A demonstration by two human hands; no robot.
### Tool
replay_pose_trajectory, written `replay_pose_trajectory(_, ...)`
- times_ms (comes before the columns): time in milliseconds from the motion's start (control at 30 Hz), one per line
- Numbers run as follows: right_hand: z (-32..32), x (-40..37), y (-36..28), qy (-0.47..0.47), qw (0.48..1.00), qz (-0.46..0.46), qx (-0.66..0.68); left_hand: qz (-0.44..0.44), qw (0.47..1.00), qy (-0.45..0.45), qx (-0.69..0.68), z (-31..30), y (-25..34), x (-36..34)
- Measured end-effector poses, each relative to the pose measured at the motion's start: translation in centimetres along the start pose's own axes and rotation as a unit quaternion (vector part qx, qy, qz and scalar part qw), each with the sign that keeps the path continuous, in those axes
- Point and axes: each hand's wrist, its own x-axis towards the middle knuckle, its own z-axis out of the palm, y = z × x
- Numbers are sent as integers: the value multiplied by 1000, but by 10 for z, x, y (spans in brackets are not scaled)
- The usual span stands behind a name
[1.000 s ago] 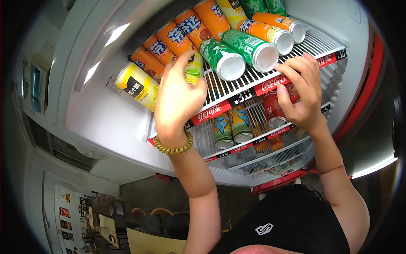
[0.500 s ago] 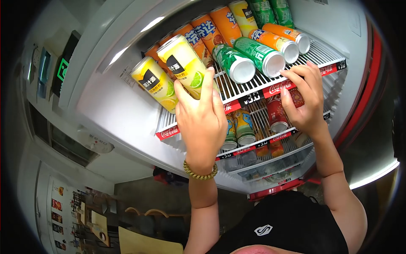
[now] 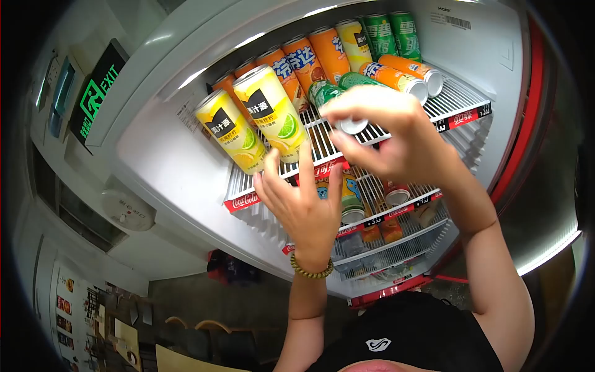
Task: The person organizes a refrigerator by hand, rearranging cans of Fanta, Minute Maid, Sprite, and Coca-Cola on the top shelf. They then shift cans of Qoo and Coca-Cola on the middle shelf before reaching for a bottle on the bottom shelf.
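Two yellow juice cans [image 3: 276, 118] stand side by side at the left front of the top fridge shelf, a black label and lime slices on each. Just below their bases is my left hand [image 3: 304, 214], fingers spread, fingertips close to the nearer can's bottom edge and holding nothing. My right hand [image 3: 400, 139] reaches across two green cans [image 3: 323, 92] lying on their sides. Its thumb and forefinger are apart, with the pale end of the left green can visible between them. The rest of the green cans is mostly hidden behind this hand.
Orange soda cans [image 3: 303, 59] stand in a row behind, beside another yellow can [image 3: 354, 46] and upright green cans [image 3: 406, 37]. Two orange cans [image 3: 396, 80] lie at right. Red price strips [image 3: 462, 118] edge the wire shelf [image 3: 455, 102]; lower shelves hold more drinks.
My left hand has dropped from the nearer yellow can's side to below its base. My right hand has moved left from the shelf edge to the lying green cans.
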Motion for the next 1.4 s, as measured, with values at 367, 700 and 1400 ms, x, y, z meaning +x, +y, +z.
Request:
replay_pose_trajectory(367,43,89,30,-178,981,-21,-74,16,998,43,-32,6,-11,-22)
replay_pose_trajectory(700,18,116,69,-245,958,113,-98,17,999,43,-24,6,-10,-23)
replay_pose_trajectory(1400,0,134,79,-457,850,257,-50,17,999,26,-31,1,-18,-27)
